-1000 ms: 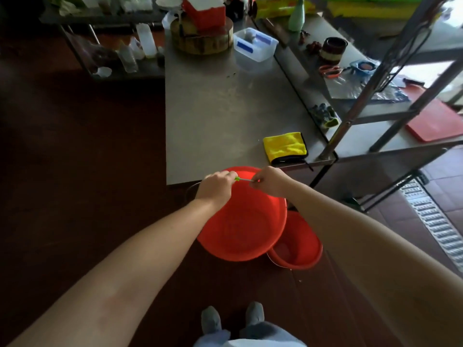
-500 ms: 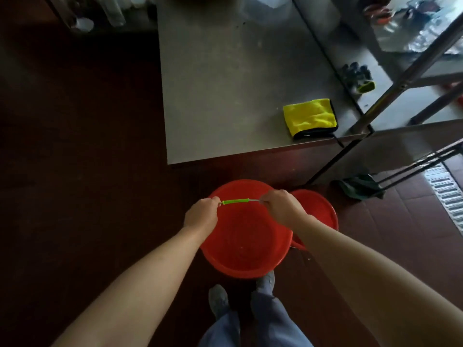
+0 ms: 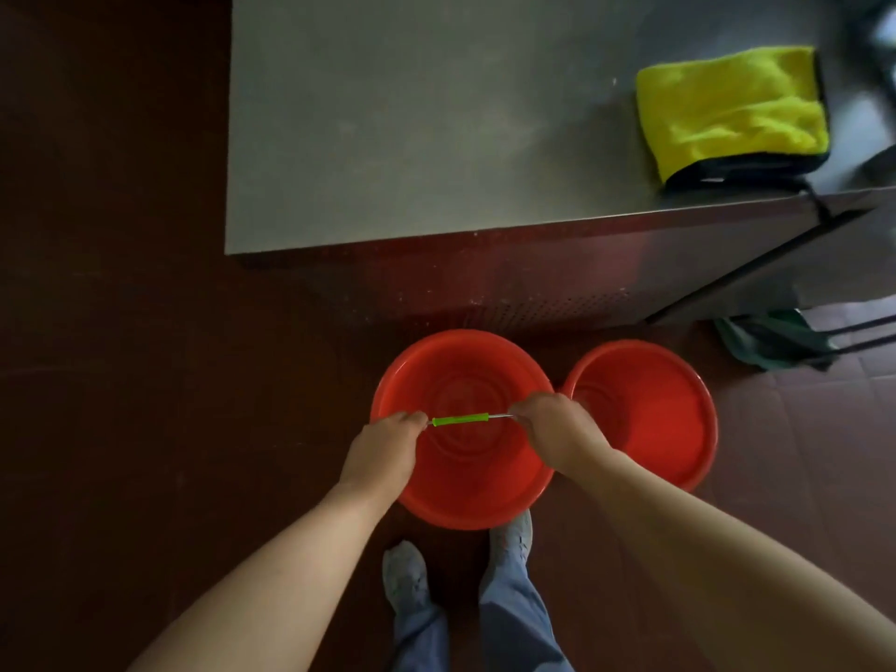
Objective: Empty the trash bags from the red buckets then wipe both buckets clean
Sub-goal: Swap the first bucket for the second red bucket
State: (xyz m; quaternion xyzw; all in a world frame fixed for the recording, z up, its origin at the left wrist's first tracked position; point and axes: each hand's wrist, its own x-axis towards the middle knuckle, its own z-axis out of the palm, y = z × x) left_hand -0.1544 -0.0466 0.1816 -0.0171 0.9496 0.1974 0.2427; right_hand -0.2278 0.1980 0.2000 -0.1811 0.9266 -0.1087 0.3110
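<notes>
Two red buckets sit side by side low over the dark floor, both with bare insides. Across the left bucket (image 3: 465,482) runs its wire handle with a green grip (image 3: 460,420). My left hand (image 3: 383,453) grips the wire at the grip's left end and my right hand (image 3: 557,431) grips it at the right end. The right bucket (image 3: 645,414) stands on the floor, its rim touching the left one. A folded yellow cloth (image 3: 727,109) lies on the steel table near its right front corner.
The steel table (image 3: 436,128) stands just beyond the buckets, its front edge overhanging the floor. A dark green rag (image 3: 771,341) lies on the tiles under the table's right side. My feet (image 3: 504,535) are right behind the left bucket.
The bucket I hold by the handle has come down from table-edge height to beside the other bucket near the floor. My view has tipped downward and closer.
</notes>
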